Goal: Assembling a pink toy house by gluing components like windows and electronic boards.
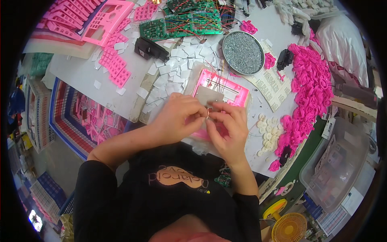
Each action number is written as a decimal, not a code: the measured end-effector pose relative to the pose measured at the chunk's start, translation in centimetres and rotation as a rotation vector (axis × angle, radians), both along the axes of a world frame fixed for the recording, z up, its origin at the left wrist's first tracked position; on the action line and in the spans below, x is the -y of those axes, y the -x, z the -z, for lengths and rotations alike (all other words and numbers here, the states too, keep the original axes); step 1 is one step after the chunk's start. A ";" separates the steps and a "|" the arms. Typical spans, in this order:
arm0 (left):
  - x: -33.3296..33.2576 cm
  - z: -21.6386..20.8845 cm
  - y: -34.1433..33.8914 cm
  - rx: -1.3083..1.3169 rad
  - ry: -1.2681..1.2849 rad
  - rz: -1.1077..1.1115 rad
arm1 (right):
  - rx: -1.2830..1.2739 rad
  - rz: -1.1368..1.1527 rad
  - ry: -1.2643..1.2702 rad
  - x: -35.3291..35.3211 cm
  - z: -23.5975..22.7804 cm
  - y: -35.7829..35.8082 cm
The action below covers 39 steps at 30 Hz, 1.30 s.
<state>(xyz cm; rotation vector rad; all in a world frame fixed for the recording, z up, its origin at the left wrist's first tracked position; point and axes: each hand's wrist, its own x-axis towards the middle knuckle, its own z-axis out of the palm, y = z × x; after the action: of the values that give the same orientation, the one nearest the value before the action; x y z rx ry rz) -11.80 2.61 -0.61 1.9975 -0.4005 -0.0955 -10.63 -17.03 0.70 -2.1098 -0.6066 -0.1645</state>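
Because the left hand (183,117) and the right hand (227,127) meet over such a fine piece of work, I'd say the likeliest trouble is a slip: the thin reddish wire (208,113) between the fingertips could spring free, or its end could fray or snap if pulled too hard. From where I stand, the left hand's thumb and forefinger are pinching that wire; the right hand's fingers curl in close on the other side, but I can't tell whether they are gripping it as well. Other slender leads (215,74) stand up just beyond, so a careless knuckle might snag one and strain wherever it is fixed. Loose white squares (173,76) lie close by on the table (74,64), and one could get swept into the work by a sleeve or wrist.

As for the wire, it looks short and bent where it shows, a reddish glint mostly hidden by fingers. It sits above the near part of the pink casing (241,94), which lies tilted across the middle of the table, bright and glossy, a flat grey plate (207,95) over it and pale strips showing inside.
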 end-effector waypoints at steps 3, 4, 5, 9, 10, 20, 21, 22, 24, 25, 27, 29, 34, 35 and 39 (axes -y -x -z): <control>0.1 0.1 0.0 0.016 0.001 0.001 | -0.183 0.070 -0.109 -0.2 0.6 1.4; -0.1 -0.4 -0.1 -0.057 -0.018 0.006 | -0.283 0.100 -0.151 -0.3 0.7 1.8; -0.3 -0.6 -0.2 -0.131 -0.037 0.012 | -0.197 0.071 -0.150 -0.4 0.9 1.9; -1.2 -0.2 -1.5 -0.574 0.195 0.072 | 0.080 -0.075 -0.042 -0.6 1.2 1.8; -1.4 -0.1 -2.0 -0.709 0.307 0.095 | 0.135 -0.111 0.013 -0.4 1.0 1.7; -2.6 -0.4 -2.7 -0.303 -0.038 0.250 | 0.158 -0.197 0.109 -0.5 1.7 1.9; -2.6 -0.2 -2.3 -0.204 -0.048 0.232 | 0.168 -0.205 0.140 -0.6 1.6 1.7; -2.4 0.0 -1.8 -0.103 -0.056 0.217 | 0.180 -0.210 0.173 -0.6 1.6 1.6; -2.3 0.4 -1.1 0.022 -0.065 0.195 | 0.204 -0.188 0.245 -0.7 1.8 1.8; -2.2 0.5 -0.9 0.048 -0.066 0.188 | 0.218 -0.178 0.281 -0.8 1.9 1.9; -2.1 1.1 -0.6 0.106 -0.052 0.175 | 0.237 -0.158 0.288 -1.0 2.1 2.0; -1.9 1.8 -0.3 0.171 -0.025 0.163 | 0.245 -0.149 0.292 -1.1 2.1 2.0; -2.1 1.9 -0.2 0.256 -0.113 0.211 | 0.237 -0.156 0.338 -1.3 1.9 1.9; -2.1 1.9 -0.2 0.270 -0.124 0.221 | 0.235 -0.161 0.360 -1.4 1.8 1.9; -2.0 2.5 0.2 0.264 -0.148 0.193 | 0.204 -0.183 0.438 -1.5 0.6 1.9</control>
<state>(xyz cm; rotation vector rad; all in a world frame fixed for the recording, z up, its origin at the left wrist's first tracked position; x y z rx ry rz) -11.97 4.65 -3.10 2.1201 -0.7753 0.0193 -12.56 -15.51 0.10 -2.4579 -1.0297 -0.1547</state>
